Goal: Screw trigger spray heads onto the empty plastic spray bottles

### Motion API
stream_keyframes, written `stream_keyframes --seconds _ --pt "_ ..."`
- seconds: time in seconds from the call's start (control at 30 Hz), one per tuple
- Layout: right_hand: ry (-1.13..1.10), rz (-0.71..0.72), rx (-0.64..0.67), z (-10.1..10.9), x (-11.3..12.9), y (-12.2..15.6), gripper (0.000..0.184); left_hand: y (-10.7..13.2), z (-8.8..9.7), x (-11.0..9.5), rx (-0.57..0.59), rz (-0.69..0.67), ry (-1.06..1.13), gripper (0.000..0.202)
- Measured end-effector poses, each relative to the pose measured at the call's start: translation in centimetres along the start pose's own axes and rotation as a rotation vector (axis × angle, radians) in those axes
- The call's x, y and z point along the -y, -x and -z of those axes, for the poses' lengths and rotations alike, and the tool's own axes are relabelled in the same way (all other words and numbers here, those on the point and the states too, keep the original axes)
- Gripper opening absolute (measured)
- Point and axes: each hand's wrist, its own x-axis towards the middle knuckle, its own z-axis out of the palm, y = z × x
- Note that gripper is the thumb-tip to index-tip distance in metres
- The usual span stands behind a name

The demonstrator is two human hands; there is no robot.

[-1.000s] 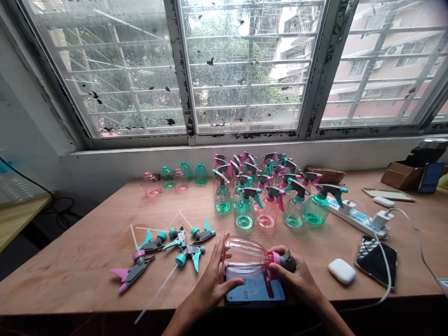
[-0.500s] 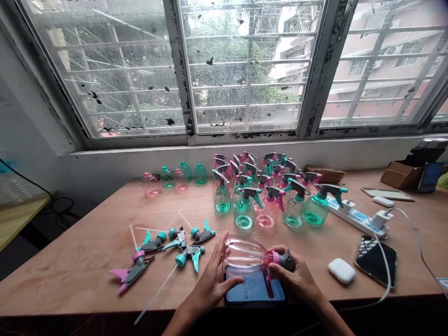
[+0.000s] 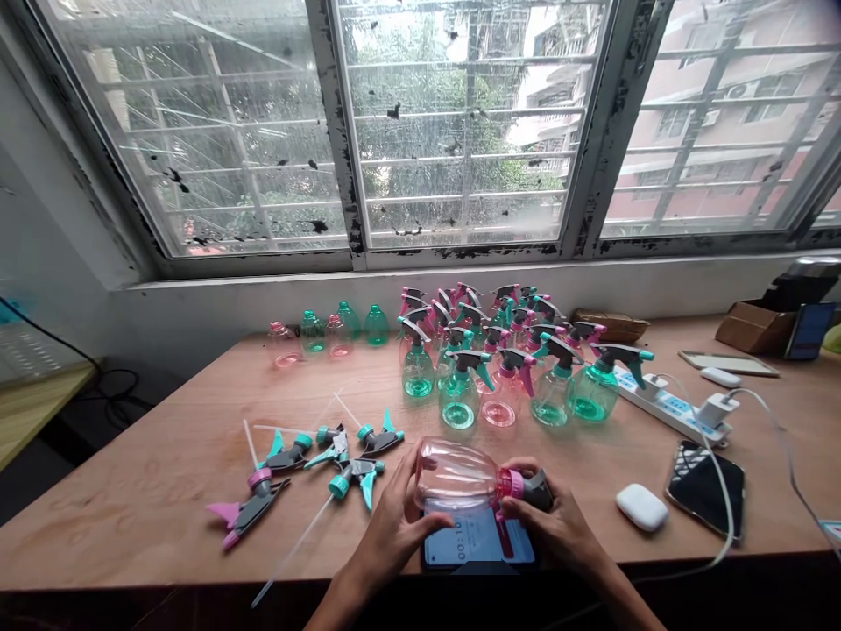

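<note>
A clear pink spray bottle point(image 3: 456, 473) lies sideways between my hands near the table's front edge. My left hand point(image 3: 398, 517) is wrapped round its base end. My right hand point(image 3: 542, 508) grips the pink collar and dark grey trigger head point(image 3: 526, 488) at the neck; part of the head is hidden by the fingers. Directly below the bottle is a phone point(image 3: 479, 539) with a lit screen showing digits. To the left lie several loose trigger sprayers point(image 3: 355, 473) with dip tubes, mostly teal and grey, and one pink and grey sprayer point(image 3: 253, 508).
Several pink and green spray bottles point(image 3: 460, 407) with heads stand grouped behind my hands. Headless bottles point(image 3: 312, 333) stand at the back left. On the right are a white earbud case point(image 3: 642, 507), a dark phone point(image 3: 706, 491), a power strip point(image 3: 670, 412) with cables and a cardboard box point(image 3: 752, 329).
The bottle's base end has shifted very slightly to the left with my left hand. Both hands keep their hold, and everything else on the table stays in place.
</note>
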Motion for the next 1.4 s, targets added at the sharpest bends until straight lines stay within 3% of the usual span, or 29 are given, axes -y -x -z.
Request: stream_keyframes --seconds 0.33,0.57,0.73,0.87,1.07,1.17,1.3,1.4 --pt "-0.012 0.024 -0.051 -0.1 -0.2 0.0 0.032 -0.1 -0.2 -0.3 -0.01 0.014 0.05 0.103" --pt "-0.035 0.035 -0.055 -0.2 -0.2 0.0 0.035 -0.2 -0.1 0.4 -0.007 -0.002 0.135 0.092" --pt "-0.042 0.01 -0.05 -0.2 0.8 0.2 0.034 0.1 0.0 -0.1 0.013 0.017 0.056 0.097" --pt "-0.038 -0.011 -0.06 -0.3 1.0 0.1 0.035 0.4 -0.2 -0.1 0.018 -0.038 0.039 0.086" --pt "-0.017 0.001 -0.046 -0.3 0.8 0.0 0.034 0.4 -0.4 -0.2 0.066 -0.014 0.107 0.107" --pt "0.003 0.0 -0.056 -0.2 0.8 0.0 0.035 0.4 -0.2 0.1 0.049 -0.051 -0.002 0.1" --pt "0.002 -0.016 -0.041 -0.2 0.5 0.0 0.035 0.5 -0.3 0.8 0.042 -0.111 0.024 0.084" --pt "-0.006 -0.015 -0.033 -0.2 0.3 0.0 0.034 0.6 -0.4 0.7 0.069 -0.095 0.082 0.098"
